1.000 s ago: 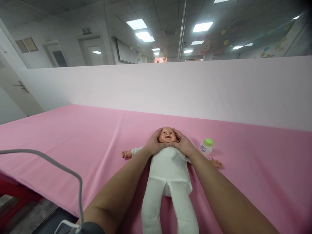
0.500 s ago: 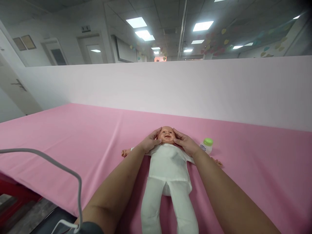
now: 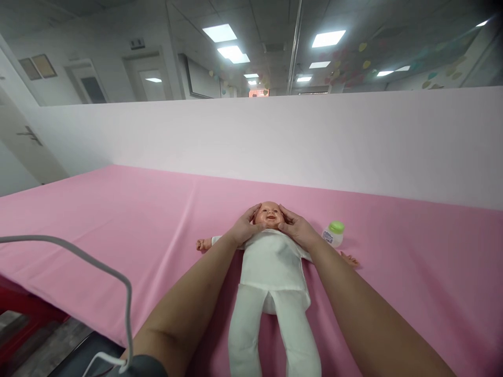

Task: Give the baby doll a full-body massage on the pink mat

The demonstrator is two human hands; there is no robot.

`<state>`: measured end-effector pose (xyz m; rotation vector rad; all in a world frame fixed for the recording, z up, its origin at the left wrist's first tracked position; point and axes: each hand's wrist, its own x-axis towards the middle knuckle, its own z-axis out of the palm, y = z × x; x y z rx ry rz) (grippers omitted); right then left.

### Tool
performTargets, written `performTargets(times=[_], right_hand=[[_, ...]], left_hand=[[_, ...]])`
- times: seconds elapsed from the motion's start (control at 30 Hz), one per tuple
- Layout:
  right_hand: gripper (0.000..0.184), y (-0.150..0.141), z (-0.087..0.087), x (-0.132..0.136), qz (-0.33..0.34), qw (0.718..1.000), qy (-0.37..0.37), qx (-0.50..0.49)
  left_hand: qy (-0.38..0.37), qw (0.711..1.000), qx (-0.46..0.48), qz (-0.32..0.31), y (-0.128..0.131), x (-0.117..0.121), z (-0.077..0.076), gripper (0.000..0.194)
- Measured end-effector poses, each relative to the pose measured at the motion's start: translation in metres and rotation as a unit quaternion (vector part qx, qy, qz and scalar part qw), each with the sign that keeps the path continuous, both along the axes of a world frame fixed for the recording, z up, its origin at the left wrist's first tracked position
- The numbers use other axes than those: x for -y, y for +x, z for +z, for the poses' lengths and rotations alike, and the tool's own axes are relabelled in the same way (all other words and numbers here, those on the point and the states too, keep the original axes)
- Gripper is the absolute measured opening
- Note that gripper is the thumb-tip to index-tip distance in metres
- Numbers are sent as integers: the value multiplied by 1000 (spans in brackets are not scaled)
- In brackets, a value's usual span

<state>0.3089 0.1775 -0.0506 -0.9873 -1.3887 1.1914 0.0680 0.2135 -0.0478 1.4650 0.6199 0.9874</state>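
A baby doll (image 3: 273, 262) in a white top and trousers lies on its back, head away from me, arms spread to both sides. My left hand (image 3: 245, 226) cups the left side of its head, thumb along the jaw near the chin. On the other side my right hand (image 3: 297, 228) cups the cheek, with its thumb by the chin too. Both hands hold the head between them; the doll's ears are hidden under my fingers. Just right of my right hand stands a small clear jar (image 3: 333, 234) with a green lid.
A pink sheet (image 3: 129, 220) covers the table, and a white wall with glass above it runs along the back. A grey cable (image 3: 78, 255) loops in at the lower left. Beyond the table edge there is a red stool (image 3: 27, 309).
My left thumb has slid inward along the doll's jaw toward the chin. The right hand has barely moved, and the doll and jar stay in place.
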Motion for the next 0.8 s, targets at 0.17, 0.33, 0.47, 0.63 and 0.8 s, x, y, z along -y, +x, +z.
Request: performTargets(times=[0.17,0.33,0.47,0.63,0.8], right_hand=[[111,-9,-9,-5,-59,998,13,36],[106,-9,-14,-9,-65,997,33,36],[104,-8,-4,0,-55,998,15,32],[87,-1,5,6,-12,1000,2,15],[81,7,0,1,19,1000,2,-9]], left_hand=[[71,985,-102,119,7,5,-4,112],[87,982,-111,124,9,8,-3,106],[49,990,-77,108,8,9,1,105],[-18,998,-18,61,1,4,4,102],[-61,995,67,-35,-5,-4,-1,98]])
